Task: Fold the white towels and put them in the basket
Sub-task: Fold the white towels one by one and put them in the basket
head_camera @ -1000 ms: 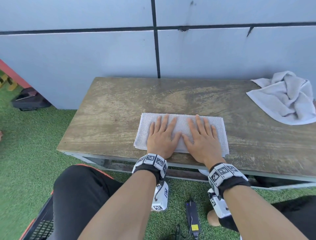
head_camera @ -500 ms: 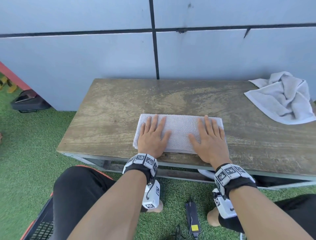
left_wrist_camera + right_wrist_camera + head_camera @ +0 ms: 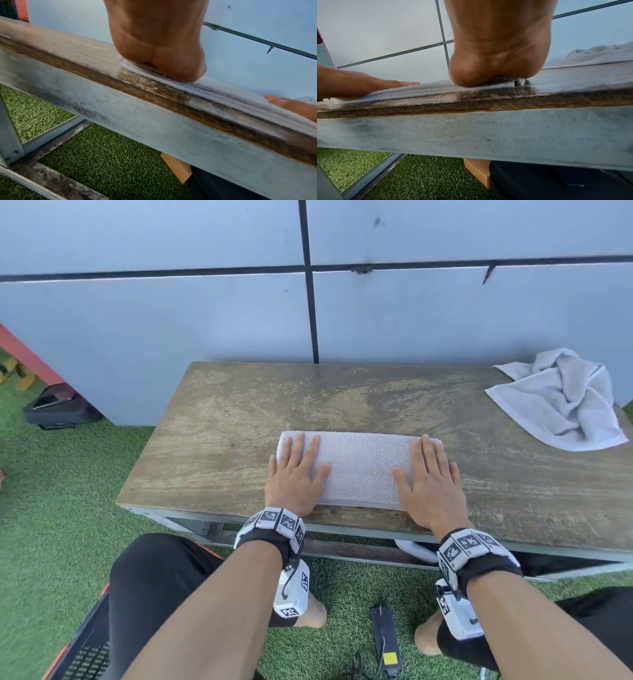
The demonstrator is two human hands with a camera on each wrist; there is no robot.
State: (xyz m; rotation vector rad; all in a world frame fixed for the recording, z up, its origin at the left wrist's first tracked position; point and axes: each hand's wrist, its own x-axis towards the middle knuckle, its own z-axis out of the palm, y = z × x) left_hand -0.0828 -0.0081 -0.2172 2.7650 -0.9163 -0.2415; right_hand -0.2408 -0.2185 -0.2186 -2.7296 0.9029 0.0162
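Near the front edge of the wooden table (image 3: 212,460), the left hand (image 3: 294,477) and right hand (image 3: 428,484) lie flat with fingers straight, pressing opposite ends of a folded white towel (image 3: 359,470); they grip nothing. At the far right corner lies a crumpled towel (image 3: 561,402). What may be a basket (image 3: 85,655) shows partly at lower left.

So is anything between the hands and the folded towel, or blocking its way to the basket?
Nothing: left hand and right hand lie flat on the folded towel. The basket sits lower left beside the knee; nothing visible blocks that path.
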